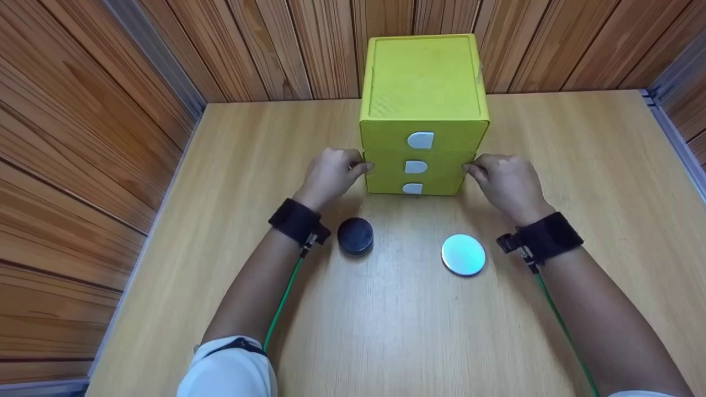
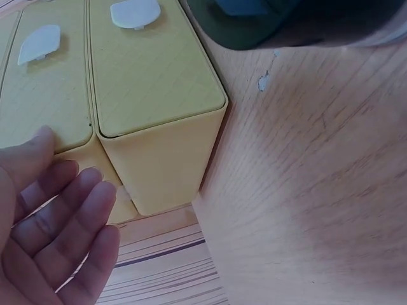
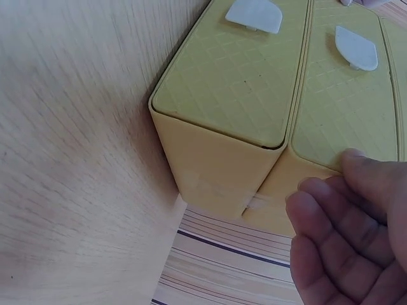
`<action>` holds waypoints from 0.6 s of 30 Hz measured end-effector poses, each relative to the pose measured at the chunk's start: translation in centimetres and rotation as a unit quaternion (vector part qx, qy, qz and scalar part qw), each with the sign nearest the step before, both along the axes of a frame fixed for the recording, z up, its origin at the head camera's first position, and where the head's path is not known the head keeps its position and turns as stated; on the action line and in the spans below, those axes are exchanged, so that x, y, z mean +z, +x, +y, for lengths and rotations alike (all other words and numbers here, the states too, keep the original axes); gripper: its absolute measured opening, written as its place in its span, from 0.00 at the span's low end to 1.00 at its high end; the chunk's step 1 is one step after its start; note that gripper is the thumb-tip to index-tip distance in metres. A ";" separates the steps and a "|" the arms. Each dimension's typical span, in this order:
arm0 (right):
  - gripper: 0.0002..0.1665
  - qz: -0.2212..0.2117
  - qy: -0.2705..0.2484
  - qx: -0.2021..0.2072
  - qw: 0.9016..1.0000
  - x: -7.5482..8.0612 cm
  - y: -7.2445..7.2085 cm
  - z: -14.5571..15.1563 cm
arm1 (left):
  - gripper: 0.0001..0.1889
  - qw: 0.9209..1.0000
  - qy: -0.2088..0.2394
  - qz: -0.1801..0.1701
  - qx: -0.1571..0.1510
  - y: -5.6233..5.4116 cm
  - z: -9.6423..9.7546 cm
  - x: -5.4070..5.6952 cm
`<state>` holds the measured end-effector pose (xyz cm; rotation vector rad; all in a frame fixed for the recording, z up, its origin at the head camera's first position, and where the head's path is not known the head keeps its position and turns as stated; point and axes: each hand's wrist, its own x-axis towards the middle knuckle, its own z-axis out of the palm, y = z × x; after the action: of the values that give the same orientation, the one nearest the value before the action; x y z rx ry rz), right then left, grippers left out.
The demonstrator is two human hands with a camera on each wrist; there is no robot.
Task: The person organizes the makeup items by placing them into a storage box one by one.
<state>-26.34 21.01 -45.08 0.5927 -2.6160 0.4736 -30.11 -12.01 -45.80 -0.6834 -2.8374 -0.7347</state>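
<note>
A yellow-green drawer unit (image 1: 424,77) stands at the back of the table, with three stacked drawers and white tab handles. Its middle drawer (image 1: 386,165) is closed. At the unit's left edge, my left hand (image 1: 333,173) grips the middle level, thumb on the front and fingers along the side. My right hand (image 1: 504,179) grips the right edge at the same height. In the left wrist view the left thumb (image 2: 35,152) lies by the drawer's front edge; in the right wrist view the right thumb (image 3: 365,168) does likewise.
A dark round container (image 1: 355,236) stands on the wooden table (image 1: 342,331) near my left wrist. A round, pale-blue shiny disc (image 1: 463,255) lies nearer my right wrist. Wood-plank walls (image 1: 287,49) rise behind and to the left. Green cables (image 1: 284,298) run along both forearms.
</note>
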 end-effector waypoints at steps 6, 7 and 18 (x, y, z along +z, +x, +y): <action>0.15 0.004 0.003 -0.002 1.000 -0.1 0.2 -0.1 | 0.13 1.000 0.013 0.007 -0.003 0.2 0.0 0.0; 0.15 0.004 0.003 -0.001 1.000 -0.2 0.3 -0.2 | 0.13 1.000 0.016 0.009 -0.002 0.3 -0.1 0.0; 0.15 -0.075 -0.009 0.021 0.997 -1.8 1.2 -2.5 | 0.14 0.997 0.066 0.028 0.000 0.7 -0.9 0.9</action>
<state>-25.19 18.55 -46.84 0.6306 -2.7420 0.5764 -29.46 -12.94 -44.90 -0.6735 -2.7093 -0.8790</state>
